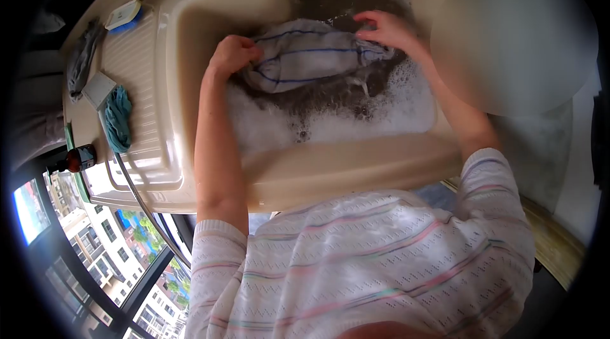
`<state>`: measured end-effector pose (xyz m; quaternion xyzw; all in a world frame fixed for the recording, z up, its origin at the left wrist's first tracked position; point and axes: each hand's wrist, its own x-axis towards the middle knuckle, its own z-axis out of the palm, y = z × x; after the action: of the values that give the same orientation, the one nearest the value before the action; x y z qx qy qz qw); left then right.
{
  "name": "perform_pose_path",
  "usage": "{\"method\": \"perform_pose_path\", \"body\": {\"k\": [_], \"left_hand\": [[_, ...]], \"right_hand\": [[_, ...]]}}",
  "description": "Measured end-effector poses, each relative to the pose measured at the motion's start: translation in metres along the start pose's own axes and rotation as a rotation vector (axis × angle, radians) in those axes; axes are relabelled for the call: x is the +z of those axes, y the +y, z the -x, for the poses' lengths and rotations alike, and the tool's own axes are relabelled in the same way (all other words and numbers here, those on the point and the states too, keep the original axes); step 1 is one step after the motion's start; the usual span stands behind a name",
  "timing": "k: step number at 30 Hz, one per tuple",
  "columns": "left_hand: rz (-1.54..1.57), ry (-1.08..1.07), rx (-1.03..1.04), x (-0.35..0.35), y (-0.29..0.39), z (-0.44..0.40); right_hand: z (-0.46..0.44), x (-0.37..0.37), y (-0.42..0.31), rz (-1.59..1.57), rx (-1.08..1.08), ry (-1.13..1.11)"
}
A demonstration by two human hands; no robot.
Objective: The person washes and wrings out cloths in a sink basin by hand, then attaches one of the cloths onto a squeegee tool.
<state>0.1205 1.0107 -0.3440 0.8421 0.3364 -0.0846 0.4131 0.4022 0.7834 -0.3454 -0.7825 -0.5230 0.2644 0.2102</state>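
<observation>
A wet white cloth with blue lines point(311, 53) lies bunched and puffed up in the foamy, murky water of a beige sink point(343, 167). My left hand point(234, 56) is closed on the left end of this cloth, its fingertips partly hidden. At the other end, my right hand point(387, 29) is over the cloth's upper right edge. Its thumb and fingers are curved with a gap between them, and the thumb is close to the fabric; whether it touches is hard to tell.
Left of the basin is a ribbed washboard slope point(136, 85). Around it lie a brush with blue bristles point(124, 16), a dark grey cloth point(82, 59), a pale flat block point(99, 89) and a teal cloth point(118, 120). A brown bottle point(81, 158) stands by a window.
</observation>
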Motion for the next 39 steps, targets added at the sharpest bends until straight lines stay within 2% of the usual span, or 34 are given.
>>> {"method": "perform_pose_path", "body": {"k": [2,3,4,5,8,9,10,12,13,14,16,17,19,20,21,22,24,25,28,29,32,33,34,36,37,39], "left_hand": [[-0.127,0.425,0.009,0.02,-0.011,-0.011],[-0.137,0.459,0.024,0.041,-0.024,-0.015],[-0.146,0.495,0.039,0.067,-0.039,-0.02],[-0.154,0.536,0.051,0.075,-0.036,-0.017],[0.341,0.069,-0.26,0.072,-0.032,-0.02],[0.724,0.012,-0.295,0.069,-0.034,-0.019],[0.834,0.05,-0.311,0.072,-0.037,-0.021],[1.033,0.12,-0.332,0.07,-0.025,-0.023],[1.168,0.144,-0.323,0.072,-0.004,-0.012],[1.323,0.034,-0.324,0.073,0.0,-0.016],[1.627,-0.198,-0.347,0.078,0.005,-0.021],[1.676,-0.155,-0.324,0.082,0.006,-0.021],[1.618,-0.055,-0.035,0.123,-0.05,-0.049],[1.576,-0.005,0.011,0.124,-0.046,-0.046],[1.532,0.047,0.054,0.125,-0.042,-0.043],[1.488,0.1,0.094,0.126,-0.037,-0.039],[1.884,0.048,0.068,0.129,-0.026,-0.042],[1.694,0.294,-0.335,0.11,0.011,-0.035],[1.48,0.188,-0.351,0.117,0.026,-0.038],[1.543,0.169,-0.345,0.115,0.024,-0.039],[1.759,0.108,-0.32,0.115,0.008,-0.046],[1.934,-0.065,-0.115,0.124,-0.019,-0.047],[1.849,-0.017,0.007,0.114,-0.006,-0.021],[1.537,0.264,-0.419,0.1,0.033,-0.02],[1.296,0.212,-0.356,0.094,0.033,-0.023],[1.264,0.227,-0.184,0.067,0.048,-0.014]], "right_hand": [[-0.012,0.05,0.003,-0.038,-0.165,0.114],[-0.014,0.079,0.001,0.016,-0.156,0.085],[-0.005,0.081,-0.025,0.244,0.023,-0.137],[-0.006,0.089,-0.026,0.243,0.041,-0.262],[-0.011,0.085,-0.017,0.155,-0.089,-0.391],[-0.011,0.081,-0.006,-0.145,0.129,-0.188],[-0.023,0.084,0.014,-0.459,0.221,-0.102],[-0.036,0.086,0.011,-0.714,0.303,0.177],[-0.04,0.098,0.005,-0.857,0.206,0.179],[-0.047,0.112,-0.005,-0.995,0.103,0.183],[-0.036,0.112,-0.078,-0.568,0.014,0.137],[-0.022,0.106,-0.114,-0.448,-0.096,0.183],[0.002,0.11,-0.162,-0.278,-0.282,0.281],[0.007,0.116,-0.175,-0.227,-0.36,0.336],[0.006,0.122,-0.181,-0.157,-0.302,0.267],[-0.002,0.125,-0.175,-0.156,-0.25,0.34],[-0.036,0.128,-0.147,-0.147,-0.153,0.475],[-0.052,0.126,-0.13,-0.135,-0.081,0.435],[-0.077,0.115,-0.082,-0.056,0.071,0.351],[-0.081,0.121,-0.078,-0.204,0.152,0.37],[-0.042,0.121,-0.134,-0.061,-0.018,0.533],[-0.026,0.12,-0.151,-0.107,-0.143,0.476],[-0.018,0.124,-0.156,-0.098,-0.148,0.37],[-0.041,0.136,-0.121,-0.227,0.087,0.429],[-0.059,0.141,-0.079,-0.427,0.158,0.371],[-0.066,0.112,-0.034,-0.015,0.134,0.366]]}}
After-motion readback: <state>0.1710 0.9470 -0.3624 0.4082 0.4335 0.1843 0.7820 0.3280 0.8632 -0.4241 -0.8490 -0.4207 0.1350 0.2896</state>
